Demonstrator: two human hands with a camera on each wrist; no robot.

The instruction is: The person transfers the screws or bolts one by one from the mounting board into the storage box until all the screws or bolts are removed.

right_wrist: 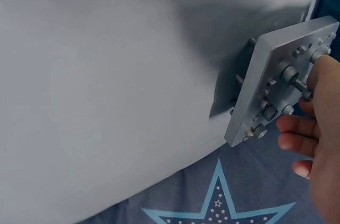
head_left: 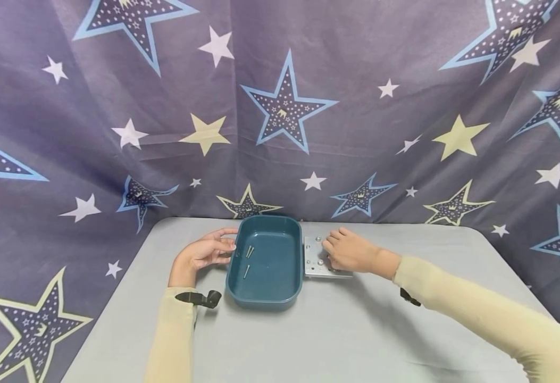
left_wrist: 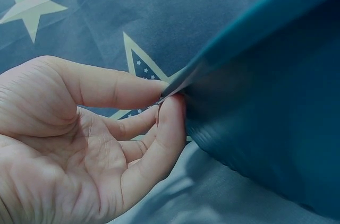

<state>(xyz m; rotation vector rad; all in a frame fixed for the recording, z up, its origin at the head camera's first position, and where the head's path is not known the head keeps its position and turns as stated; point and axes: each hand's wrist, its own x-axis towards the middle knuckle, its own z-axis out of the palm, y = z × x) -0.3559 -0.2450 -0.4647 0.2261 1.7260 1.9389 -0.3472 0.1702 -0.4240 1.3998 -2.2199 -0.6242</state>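
Note:
A teal tray [head_left: 270, 279] stands on the table, with several thin screws [head_left: 247, 271] lying in it. At its left side, my left hand [head_left: 205, 250] pinches the rim between thumb and finger, as the left wrist view shows up close. Directly right of the tray is a silver metal plate [head_left: 314, 254], with several bolts and screws standing in its holes; some shanks stick out underneath. My right hand [head_left: 353, 252] is over the plate's right part, its fingers curled at a protruding screw [right_wrist: 304, 91]. The fingertips are partly hidden in the right wrist view.
The light grey table [head_left: 356, 330] carries the tray and plate near its far edge. A star-patterned cloth [head_left: 280, 175] hangs right behind that edge and along the sides. Black straps with small mounts [head_left: 205, 298] sit on both wrists.

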